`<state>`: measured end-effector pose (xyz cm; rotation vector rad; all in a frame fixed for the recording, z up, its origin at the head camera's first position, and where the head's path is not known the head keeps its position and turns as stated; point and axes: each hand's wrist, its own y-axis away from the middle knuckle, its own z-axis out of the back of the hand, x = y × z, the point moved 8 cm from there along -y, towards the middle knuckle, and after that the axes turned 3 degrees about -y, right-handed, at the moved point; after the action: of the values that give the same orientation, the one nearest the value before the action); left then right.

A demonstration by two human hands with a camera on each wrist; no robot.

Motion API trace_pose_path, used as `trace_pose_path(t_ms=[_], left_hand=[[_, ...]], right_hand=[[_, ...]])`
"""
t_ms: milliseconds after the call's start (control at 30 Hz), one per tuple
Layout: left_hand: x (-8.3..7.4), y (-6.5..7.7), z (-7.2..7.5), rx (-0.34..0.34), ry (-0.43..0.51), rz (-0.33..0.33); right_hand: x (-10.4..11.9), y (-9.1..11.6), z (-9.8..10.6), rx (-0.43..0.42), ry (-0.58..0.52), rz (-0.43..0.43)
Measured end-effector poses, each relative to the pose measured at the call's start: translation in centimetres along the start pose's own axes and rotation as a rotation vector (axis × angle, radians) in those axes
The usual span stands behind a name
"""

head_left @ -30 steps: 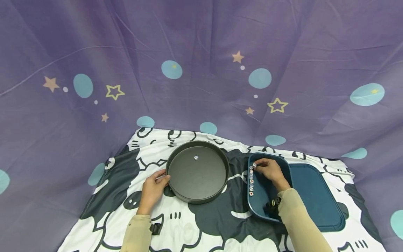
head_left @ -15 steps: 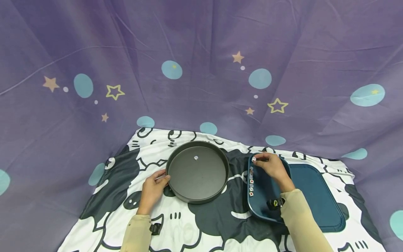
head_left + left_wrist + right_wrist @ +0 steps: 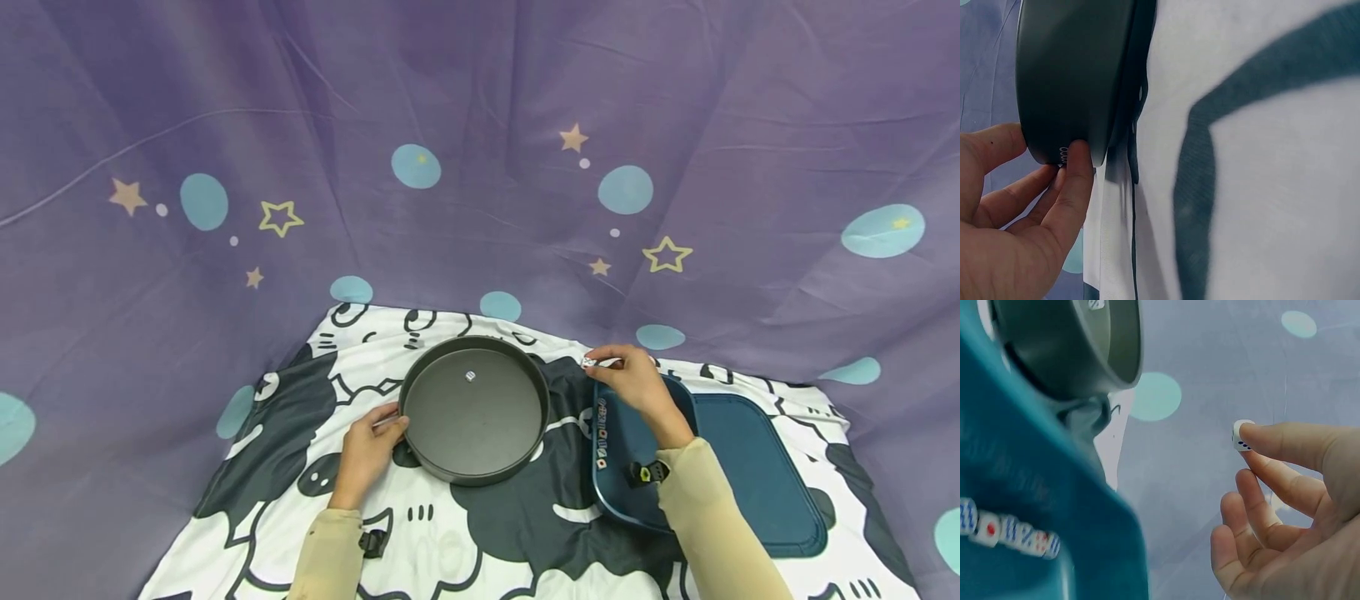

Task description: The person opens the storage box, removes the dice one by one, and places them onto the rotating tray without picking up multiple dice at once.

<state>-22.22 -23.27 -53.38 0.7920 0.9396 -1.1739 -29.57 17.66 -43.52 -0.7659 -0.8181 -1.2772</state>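
Up at the blue rectangular plastic tray's [image 3: 750, 467] twelve o'clock corner, a small white die [image 3: 1242, 435] sits pinched in the right hand's [image 3: 637, 385] fingertips. At nine o'clock, the left hand [image 3: 367, 450] grips the round dark metal pan's [image 3: 474, 408] rim; inside lies another die [image 3: 470, 376].

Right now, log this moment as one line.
left hand holds round pan rim | right hand pinches die above blue tray | dice row in tray
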Motion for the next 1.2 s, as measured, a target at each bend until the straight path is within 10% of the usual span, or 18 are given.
trace_pose_path(t_ms=[1200], left_hand=[[0.3,0.0,0.0,-0.026,-0.011,0.003]], right_hand=[[6.7,-5.2,-12.1,0.110,-0.110,0.136]])
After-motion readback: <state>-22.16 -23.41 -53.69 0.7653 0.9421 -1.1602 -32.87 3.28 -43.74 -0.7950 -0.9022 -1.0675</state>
